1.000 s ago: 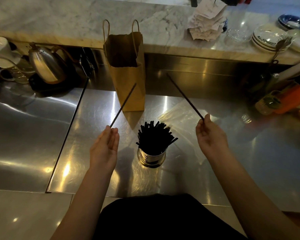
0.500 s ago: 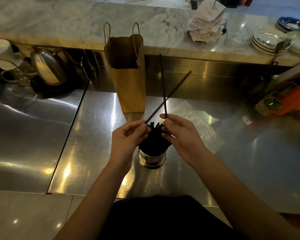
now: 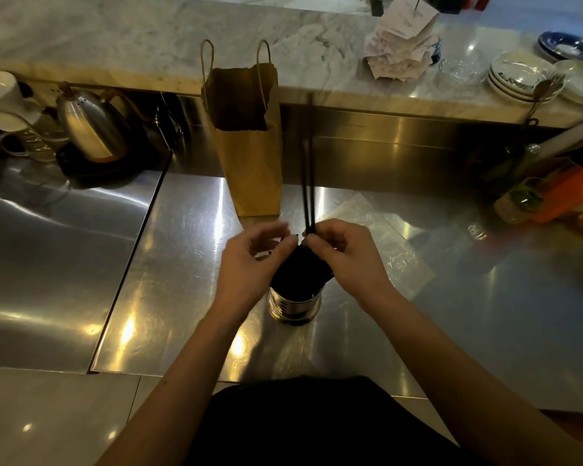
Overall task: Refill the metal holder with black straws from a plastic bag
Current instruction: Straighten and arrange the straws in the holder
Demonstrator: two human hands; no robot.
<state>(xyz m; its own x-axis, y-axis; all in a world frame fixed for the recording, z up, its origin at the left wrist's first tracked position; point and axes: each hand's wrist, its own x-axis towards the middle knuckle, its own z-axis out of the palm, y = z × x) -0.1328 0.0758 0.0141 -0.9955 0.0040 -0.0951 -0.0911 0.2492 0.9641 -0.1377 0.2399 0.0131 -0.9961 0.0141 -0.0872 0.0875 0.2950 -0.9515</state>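
Note:
A metal holder (image 3: 295, 306) stands on the steel counter, packed with black straws (image 3: 300, 272). My right hand (image 3: 345, 260) pinches two black straws (image 3: 307, 183) side by side, nearly upright, their lower ends just above the bundle. My left hand (image 3: 253, 264) hovers just left of the bundle. Its fingers are loosely curled and blurred, the tips close to my right fingertips, and I see nothing in them. A clear plastic bag (image 3: 384, 240) lies flat on the counter behind my right hand.
A brown paper bag (image 3: 249, 146) stands upright just behind the holder. A steel kettle (image 3: 91, 129) sits at back left. Bottles and an orange container (image 3: 566, 193) crowd the right. Plates (image 3: 519, 75) and paper slips (image 3: 401, 45) lie on the marble ledge.
My hands came together from wide apart, each with one straw. The two crossed straws now stand parallel in my right hand, and my left hand has let its straw go.

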